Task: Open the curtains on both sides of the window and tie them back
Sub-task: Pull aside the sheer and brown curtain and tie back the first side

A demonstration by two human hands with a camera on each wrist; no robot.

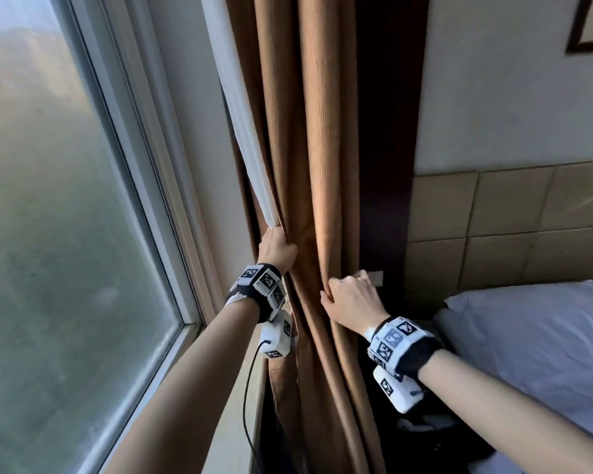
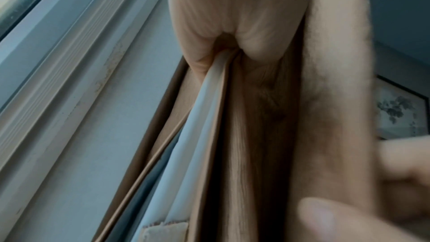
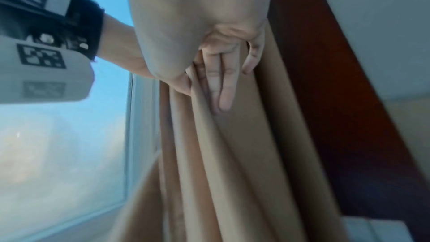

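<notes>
A brown curtain (image 1: 308, 138) with a white lining edge (image 1: 243, 131) hangs bunched beside the window (image 1: 55, 200). My left hand (image 1: 276, 247) grips the curtain's window-side edge, lining included; in the left wrist view the left hand (image 2: 223, 43) pinches the white lining (image 2: 209, 98) against the brown cloth. My right hand (image 1: 348, 296) holds the folds on the room side, lower than the left. In the right wrist view the right hand's fingers (image 3: 221, 82) curl round a curtain (image 3: 232, 154) fold. A pale fabric tab (image 2: 164, 231) shows at the lining's lower edge.
A dark wood panel (image 1: 387, 165) stands behind the curtain, with a small light fitting (image 1: 376, 277) on it near my right hand. A bed with a white pillow (image 1: 534, 336) and a padded headboard (image 1: 514, 217) lies to the right. A framed picture (image 1: 589, 25) hangs above.
</notes>
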